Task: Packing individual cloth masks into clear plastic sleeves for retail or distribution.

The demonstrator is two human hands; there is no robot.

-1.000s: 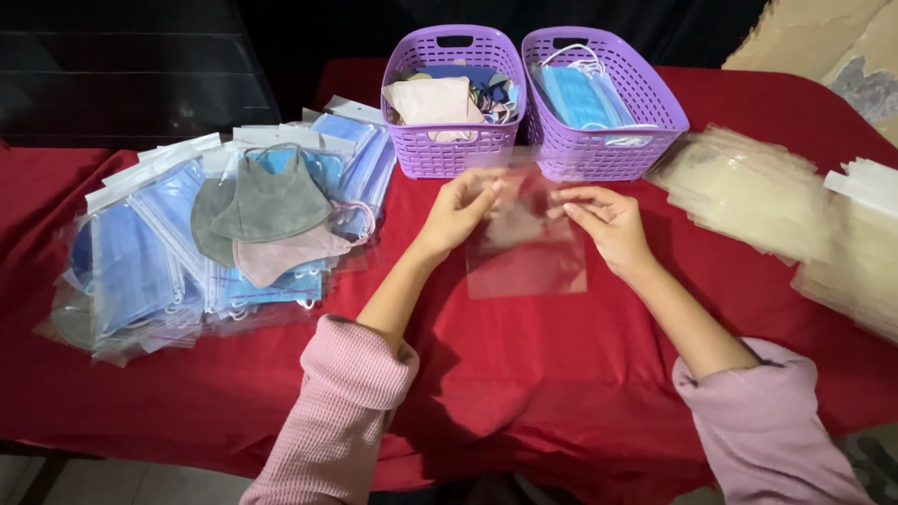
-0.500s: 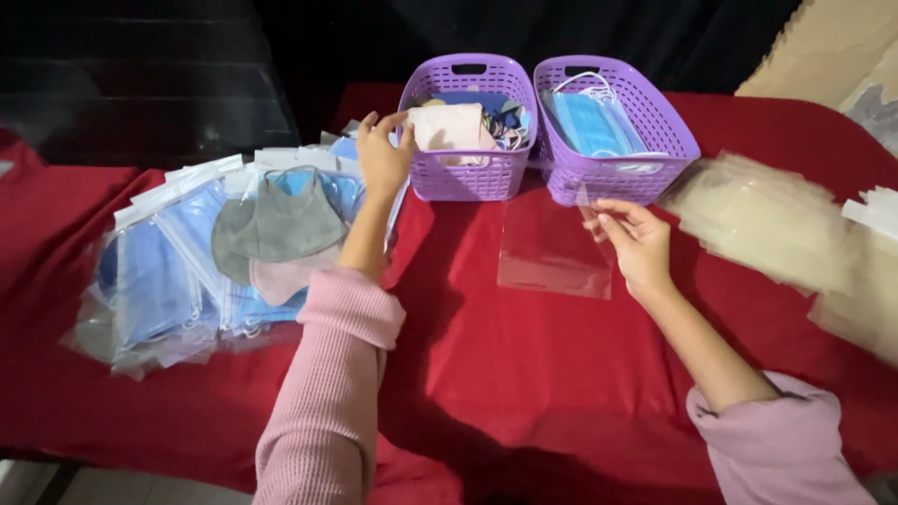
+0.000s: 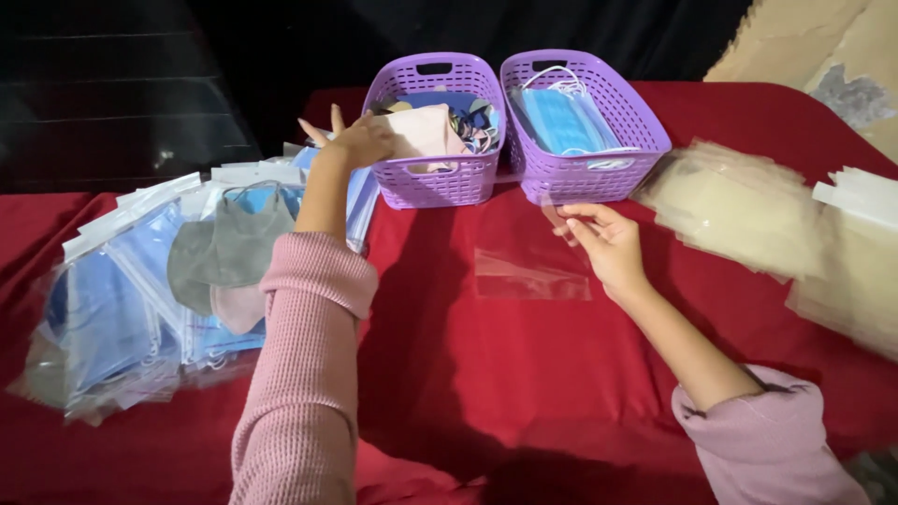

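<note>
Cloth masks (image 3: 426,131) heaped in the left purple basket (image 3: 435,182) sit right at the fingertips of the left hand (image 3: 360,142), seen from the head camera. That hand is stretched far forward, fingers loosely spread and slightly curled; its tips touch or nearly touch the pale pink mask on top, and I cannot tell whether it has pinched the fabric. The pink mask lies just to the right of those fingers and a little beyond them, its long side running across the basket. The right hand (image 3: 608,243) is well apart from that basket, nearer the person, thumb and forefinger closed on the top edge of a clear plastic bag (image 3: 531,276). The bag hangs to the left of that hand and below it, its long axis lying left to right over the red tablecloth (image 3: 486,374). So the left hand is much the nearer one to the masks. Behind the left forearm lies a pile of bagged masks (image 3: 122,299).
</note>
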